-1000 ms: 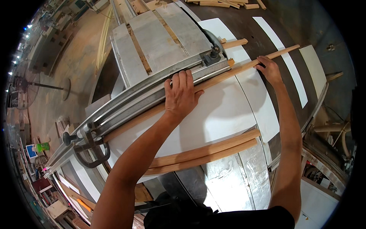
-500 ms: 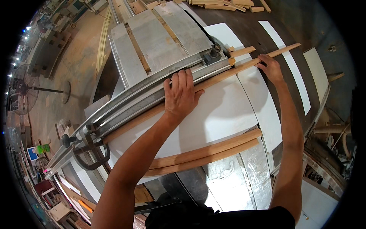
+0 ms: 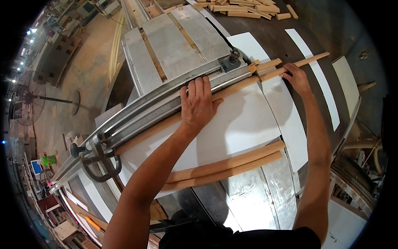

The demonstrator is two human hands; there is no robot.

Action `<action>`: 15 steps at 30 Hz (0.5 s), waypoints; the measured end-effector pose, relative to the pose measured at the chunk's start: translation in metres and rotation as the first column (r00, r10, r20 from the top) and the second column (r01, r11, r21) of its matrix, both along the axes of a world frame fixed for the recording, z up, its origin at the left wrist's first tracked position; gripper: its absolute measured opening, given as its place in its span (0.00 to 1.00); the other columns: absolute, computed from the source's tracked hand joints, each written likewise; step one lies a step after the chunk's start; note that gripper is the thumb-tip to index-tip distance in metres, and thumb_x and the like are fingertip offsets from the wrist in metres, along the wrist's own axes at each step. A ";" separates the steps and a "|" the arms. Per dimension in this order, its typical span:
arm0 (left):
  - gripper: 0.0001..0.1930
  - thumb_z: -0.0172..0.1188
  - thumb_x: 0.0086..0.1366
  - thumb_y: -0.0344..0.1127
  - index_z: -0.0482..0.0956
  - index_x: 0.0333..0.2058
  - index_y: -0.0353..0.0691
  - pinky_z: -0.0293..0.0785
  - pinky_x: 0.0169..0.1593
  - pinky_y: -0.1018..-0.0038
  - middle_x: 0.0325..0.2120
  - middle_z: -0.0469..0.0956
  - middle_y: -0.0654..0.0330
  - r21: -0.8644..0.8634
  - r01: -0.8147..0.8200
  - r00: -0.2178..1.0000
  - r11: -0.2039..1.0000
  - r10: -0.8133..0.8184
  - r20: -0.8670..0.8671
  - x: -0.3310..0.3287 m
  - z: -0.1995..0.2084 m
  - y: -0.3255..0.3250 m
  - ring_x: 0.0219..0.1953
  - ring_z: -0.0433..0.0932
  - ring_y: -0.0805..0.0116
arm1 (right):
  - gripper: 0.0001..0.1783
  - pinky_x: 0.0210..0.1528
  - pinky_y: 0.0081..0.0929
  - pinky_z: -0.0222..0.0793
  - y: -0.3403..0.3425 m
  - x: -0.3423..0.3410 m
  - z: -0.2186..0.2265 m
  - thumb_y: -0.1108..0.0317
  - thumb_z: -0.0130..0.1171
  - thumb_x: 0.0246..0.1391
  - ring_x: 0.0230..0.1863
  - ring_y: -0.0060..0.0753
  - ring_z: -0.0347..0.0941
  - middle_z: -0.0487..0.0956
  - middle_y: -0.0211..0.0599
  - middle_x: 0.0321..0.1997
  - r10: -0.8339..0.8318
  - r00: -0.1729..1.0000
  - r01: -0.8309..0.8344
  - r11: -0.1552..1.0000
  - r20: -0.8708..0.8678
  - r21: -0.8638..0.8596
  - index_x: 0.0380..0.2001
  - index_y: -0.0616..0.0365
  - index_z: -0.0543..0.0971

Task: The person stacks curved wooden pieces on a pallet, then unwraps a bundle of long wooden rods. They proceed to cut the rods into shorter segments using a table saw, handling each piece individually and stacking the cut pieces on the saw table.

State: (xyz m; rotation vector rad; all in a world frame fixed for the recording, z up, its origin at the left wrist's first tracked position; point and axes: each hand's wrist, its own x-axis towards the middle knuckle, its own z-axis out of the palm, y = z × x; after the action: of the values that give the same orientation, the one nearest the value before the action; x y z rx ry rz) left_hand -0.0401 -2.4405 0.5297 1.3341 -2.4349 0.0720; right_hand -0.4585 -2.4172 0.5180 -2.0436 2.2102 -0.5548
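A long wooden strip point(image 3: 236, 88) lies along the near side of a metal fence point(image 3: 166, 108). My left hand point(image 3: 197, 101) is closed over both, fingers curled across the fence's top and thumb against the strip. Farther right, my right hand point(image 3: 297, 79) pinches the thinner right-hand length of wood point(image 3: 313, 59), which sticks out over the dark table. A thin gap seems to part the two lengths, in line with the slot in the white surface point(image 3: 244, 112). A short wooden piece point(image 3: 269, 64) sits just beyond, by the fence's right end. Its underside is hidden.
Two wooden strips point(image 3: 232, 164) lie side by side nearer me. A metal clamp point(image 3: 101, 164) grips the fence's left end. Beyond stands a slotted metal table point(image 3: 182, 45). Cut wooden pieces point(image 3: 244, 9) are heaped at the back; a fan point(image 3: 31, 97) stands at left.
A gap now shows in the strip near the slot, where it looked continuous before. The view has shifted slightly. Both hands keep nearly the same grip and place.
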 end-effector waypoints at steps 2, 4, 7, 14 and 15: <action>0.42 0.74 0.49 0.57 0.72 0.55 0.33 0.60 0.56 0.61 0.48 0.73 0.55 0.008 -0.001 1.000 1.000 0.001 -0.015 -0.001 -0.002 0.001 0.49 0.70 0.60 | 0.26 0.57 0.38 0.73 0.007 -0.005 -0.004 0.63 0.72 0.49 0.55 0.49 0.77 0.80 0.45 0.54 -0.004 1.000 0.004 1.000 -0.025 -0.001 0.51 0.63 0.79; 0.42 0.74 0.49 0.56 0.71 0.56 0.33 0.60 0.57 0.60 0.48 0.73 0.54 0.027 -0.006 1.000 1.000 0.007 -0.029 -0.002 0.001 0.003 0.50 0.70 0.58 | 0.27 0.58 0.38 0.73 0.017 -0.010 -0.001 0.62 0.72 0.49 0.56 0.49 0.76 0.79 0.45 0.56 -0.003 0.999 0.002 1.000 -0.046 -0.012 0.52 0.61 0.79; 0.42 0.75 0.49 0.55 0.71 0.56 0.32 0.60 0.57 0.59 0.48 0.73 0.54 -0.004 -0.008 0.999 1.000 0.008 -0.044 -0.002 0.004 0.005 0.50 0.70 0.58 | 0.29 0.58 0.38 0.72 0.034 -0.009 0.009 0.60 0.72 0.49 0.58 0.48 0.74 0.77 0.44 0.60 -0.047 0.992 0.047 0.999 -0.114 -0.006 0.55 0.58 0.78; 0.43 0.76 0.48 0.52 0.71 0.56 0.30 0.62 0.54 0.60 0.46 0.74 0.52 -0.049 0.013 0.995 0.999 -0.017 -0.094 -0.001 0.000 0.007 0.48 0.71 0.56 | 0.31 0.60 0.39 0.70 0.061 -0.012 0.019 0.60 0.71 0.49 0.58 0.46 0.73 0.74 0.40 0.61 -0.027 0.993 0.044 0.988 -0.113 0.148 0.57 0.56 0.77; 0.43 0.76 0.47 0.52 0.71 0.56 0.30 0.62 0.54 0.60 0.46 0.74 0.52 -0.052 0.016 0.995 0.999 -0.021 -0.102 0.000 0.001 0.007 0.48 0.71 0.56 | 0.31 0.60 0.39 0.70 0.062 -0.011 0.019 0.60 0.71 0.49 0.59 0.46 0.73 0.74 0.40 0.61 -0.029 0.994 0.046 0.986 -0.105 0.160 0.56 0.57 0.77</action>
State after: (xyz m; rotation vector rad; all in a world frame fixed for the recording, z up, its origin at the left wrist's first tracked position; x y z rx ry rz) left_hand -0.0403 -2.4333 0.5305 1.2614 -2.3442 0.0591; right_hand -0.4696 -2.3548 0.5367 -1.9937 2.2710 -0.2675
